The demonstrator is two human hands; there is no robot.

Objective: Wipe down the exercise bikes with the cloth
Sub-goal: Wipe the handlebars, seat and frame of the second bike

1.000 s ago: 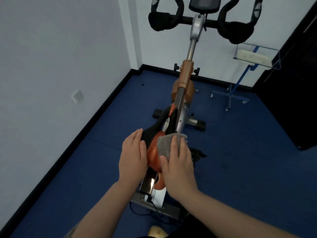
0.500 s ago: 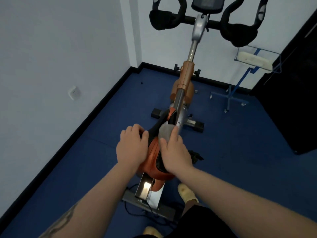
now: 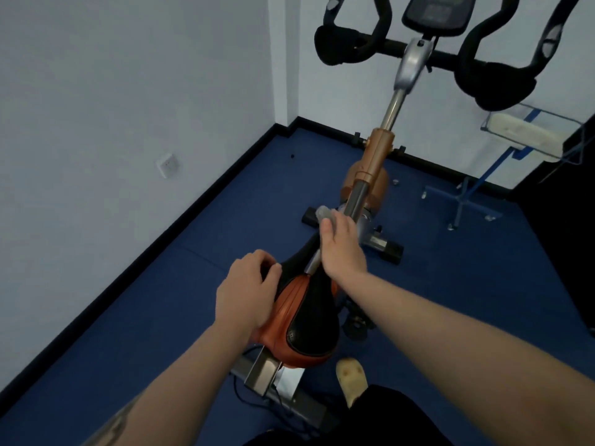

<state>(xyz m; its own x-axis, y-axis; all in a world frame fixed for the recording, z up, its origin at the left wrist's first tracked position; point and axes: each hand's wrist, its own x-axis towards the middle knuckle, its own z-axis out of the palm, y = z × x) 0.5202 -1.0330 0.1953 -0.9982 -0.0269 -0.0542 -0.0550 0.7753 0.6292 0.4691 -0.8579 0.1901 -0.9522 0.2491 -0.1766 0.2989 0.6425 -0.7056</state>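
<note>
An orange and black exercise bike (image 3: pixel 375 162) stands before me, seen from behind its saddle (image 3: pixel 304 320). My left hand (image 3: pixel 246 296) grips the left side of the saddle with curled fingers. My right hand (image 3: pixel 343 247) reaches forward past the saddle's nose and holds a grey cloth (image 3: pixel 325 214) against the chrome frame tube (image 3: pixel 357 197). Only a corner of the cloth shows beyond my fingers. The black handlebars (image 3: pixel 495 82) and console (image 3: pixel 438 11) are at the top.
White walls close in on the left and behind the bike, with a socket (image 3: pixel 167 165) low on the left wall. A blue stand with a wire basket (image 3: pixel 528 136) is at the right. My foot in a pale slipper (image 3: pixel 351 376) is beside the bike's rear base. Blue floor surrounds it.
My right hand slid the cloth forward from the saddle onto the frame tube. My left hand went from lying flat to curling round the saddle's side.
</note>
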